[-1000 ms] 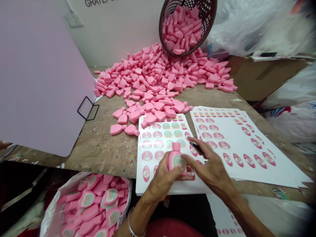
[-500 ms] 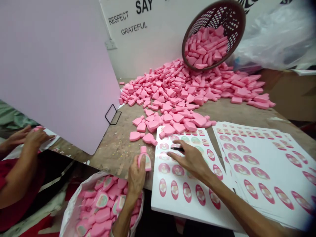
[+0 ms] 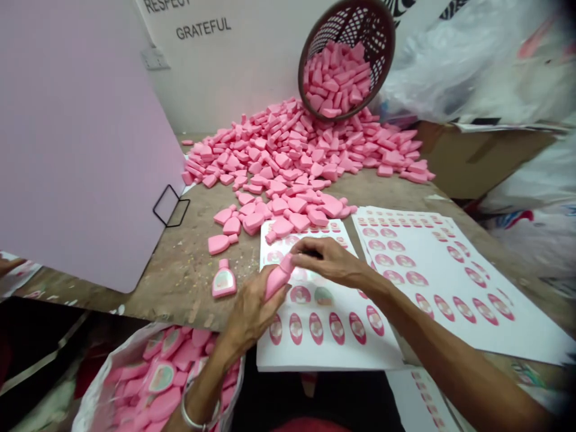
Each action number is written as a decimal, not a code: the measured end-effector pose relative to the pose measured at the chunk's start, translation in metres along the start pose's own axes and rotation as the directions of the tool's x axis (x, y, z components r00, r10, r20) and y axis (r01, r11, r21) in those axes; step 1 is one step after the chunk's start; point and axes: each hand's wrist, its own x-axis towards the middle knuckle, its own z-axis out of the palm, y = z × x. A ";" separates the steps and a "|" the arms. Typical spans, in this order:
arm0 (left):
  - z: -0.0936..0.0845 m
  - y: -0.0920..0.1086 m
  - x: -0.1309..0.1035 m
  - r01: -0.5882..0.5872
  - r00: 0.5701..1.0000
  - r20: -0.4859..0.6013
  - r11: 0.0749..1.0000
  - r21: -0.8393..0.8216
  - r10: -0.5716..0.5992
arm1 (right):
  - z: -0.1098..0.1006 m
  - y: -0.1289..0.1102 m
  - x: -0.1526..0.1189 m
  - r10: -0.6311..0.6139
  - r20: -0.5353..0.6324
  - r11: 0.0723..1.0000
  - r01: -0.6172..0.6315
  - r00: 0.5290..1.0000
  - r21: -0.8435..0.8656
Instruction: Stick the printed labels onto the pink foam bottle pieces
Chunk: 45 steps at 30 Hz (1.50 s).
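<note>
My left hand point(image 3: 249, 315) is wrapped round a small pink bottle-shaped piece point(image 3: 278, 277), tilted with its cap up and to the right; the side I see is plain pink. The bent fingers of my right hand point(image 3: 321, 259) close on its cap end, and their tips are partly hidden. Under both hands lies a sheet of pink and green stickers point(image 3: 326, 351) on a stack. Left of my left hand, a pink bottle with a pale label point(image 3: 224, 281) rests on the table. Several unlabelled pink bottles point(image 3: 294, 210) lie beyond, some over the sheet's far edge.
A brown basket point(image 3: 391, 45) lies tipped over a large pink pile point(image 3: 270, 138). More sticker sheets point(image 3: 443, 264) are at the right. A white bag point(image 3: 92, 384) of pink bottles sits below the table edge. A pale panel point(image 3: 81, 144) stands left; another person's hand point(image 3: 9, 265) shows there.
The labelled bottle from my left hand is now on the table. My left hand has moved right and holds a plain-sided one. My right hand has come to its cap. The view has shifted right.
</note>
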 end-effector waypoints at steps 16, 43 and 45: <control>0.089 0.018 -0.016 0.417 0.893 0.143 0.667 -0.617 -0.426 | 0.050 0.080 -0.097 -0.078 -0.444 0.794 -0.214 0.892 -0.569; 0.093 0.016 -0.014 0.406 0.897 0.133 0.671 -0.621 -0.421 | 0.055 0.079 -0.099 -0.265 -0.462 0.727 -0.140 0.846 -0.672; 0.093 0.017 -0.015 0.402 0.895 0.121 0.662 -0.633 -0.428 | 0.054 0.074 -0.100 -0.309 -0.454 0.708 -0.116 0.835 -0.696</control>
